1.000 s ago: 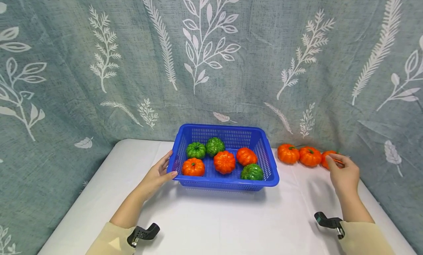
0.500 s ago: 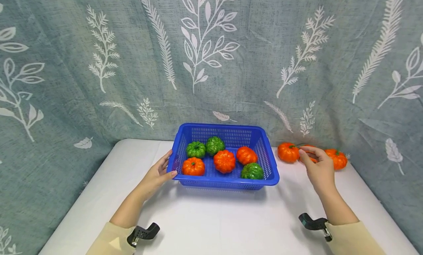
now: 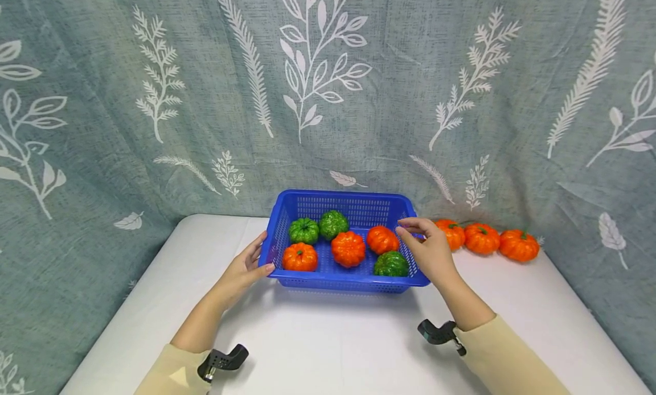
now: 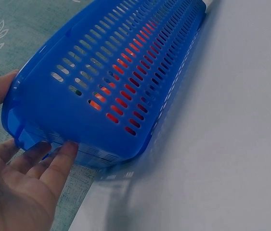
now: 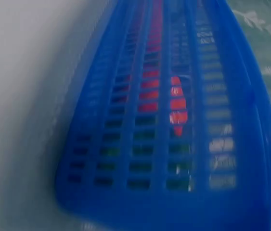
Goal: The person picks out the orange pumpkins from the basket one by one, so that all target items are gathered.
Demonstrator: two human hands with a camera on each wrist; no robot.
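A blue plastic basket (image 3: 353, 280) stands on the table, holding several small pumpkins: an orange one (image 3: 300, 258) front left, green ones (image 3: 303, 232) at the back left, another orange one (image 3: 348, 249) in the middle. My left hand (image 3: 241, 274) grips the basket's left end, thumb on the rim and fingers against the outer wall; the left wrist view has the same hand (image 4: 29, 178) there. Over the basket's right rim hovers my right hand (image 3: 429, 250), fingers loosely bent and holding nothing, beside an orange pumpkin (image 3: 382, 240) and above a green pumpkin (image 3: 392, 264).
Right of the basket, three orange pumpkins (image 3: 482, 239) stand in a row at the table's back edge; the leftmost is partly behind my right hand. A white cloth (image 3: 328, 338) covers the table. Patterned green fabric (image 3: 230, 99) hangs behind.
My right hand has moved left, from the rightmost pumpkin in the row, past the middle one, to the basket's right rim. The left hand and the basket have stayed in place.
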